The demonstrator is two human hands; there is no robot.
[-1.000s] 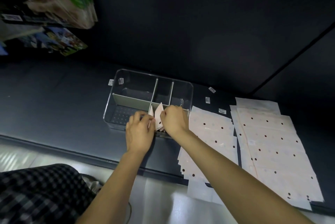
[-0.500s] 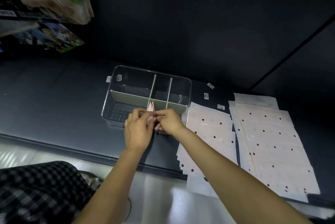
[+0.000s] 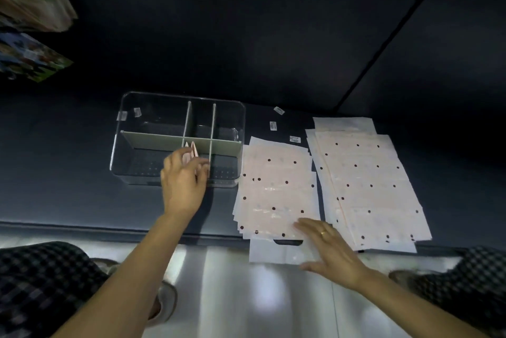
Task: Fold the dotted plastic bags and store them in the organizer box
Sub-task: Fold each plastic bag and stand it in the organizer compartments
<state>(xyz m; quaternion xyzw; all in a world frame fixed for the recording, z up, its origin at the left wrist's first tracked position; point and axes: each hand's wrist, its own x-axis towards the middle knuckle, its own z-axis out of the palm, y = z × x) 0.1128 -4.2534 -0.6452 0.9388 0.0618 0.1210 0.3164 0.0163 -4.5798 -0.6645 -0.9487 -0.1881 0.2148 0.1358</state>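
We note the left hand (image 3: pixel 184 187) at the front wall of the clear organizer box (image 3: pixel 153 181), fingers curled at the folded pink bags (image 3: pixel 190 151) standing in the front middle compartment, against the grey divider (image 3: pixel 153 140). Whether it pinches them or only steadies them, we cannot tell; the fingertips are blurred.

The right hand (image 3: pixel 330 251) lies flat, fingers straight and spread, on the near edge of the left stack of dotted bags (image 3: pixel 276 190), which overhangs the dark table (image 3: pixel 68 162). A second stack (image 3: pixel 364 181) lies just to the right, unfolded.

Risks, as we judge them:
- The folded bags stand on edge in a roomy compartment; on release they may spring open or topple.
- The film is slick and layered; dragging the top sheet may carry several along, or slide the overhanging stack off the edge.
- With attention split between both hands, either slip could go unnoticed.
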